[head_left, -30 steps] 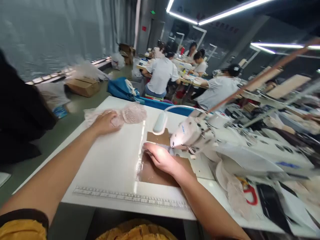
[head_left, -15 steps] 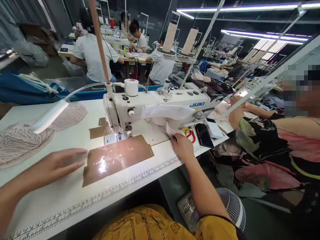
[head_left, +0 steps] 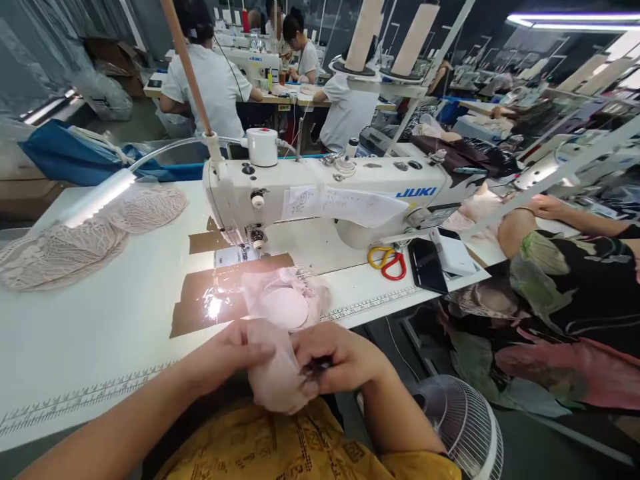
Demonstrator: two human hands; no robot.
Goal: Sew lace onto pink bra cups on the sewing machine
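A pale pink bra [head_left: 285, 308] with a lace edge lies partly over the brown-taped patch at the table's front, its near cup hanging past the edge. My left hand [head_left: 237, 350] is closed on that near cup from the left, thumb on top. On its right side my right hand [head_left: 337, 357] bends its fingers around a small dark tool [head_left: 320, 363], mostly hidden, close against the cup's fabric. Behind the bra stands the white sewing machine [head_left: 310, 193], its needle area lit above the brown tape [head_left: 200, 300].
Lace cups [head_left: 75, 250] lie on the left of the table beneath a lamp [head_left: 100, 197]. Red and yellow-handled scissors [head_left: 393, 262], a black phone [head_left: 427, 265] and a white box [head_left: 453, 253] sit at the right. A fan [head_left: 465, 427] stands below; a co-worker's arm [head_left: 520, 227] is at right.
My left hand has moved right from the table and closed on the bra. My right hand has come left from under the machine arm, and the bra now lies in front. The view has shifted.
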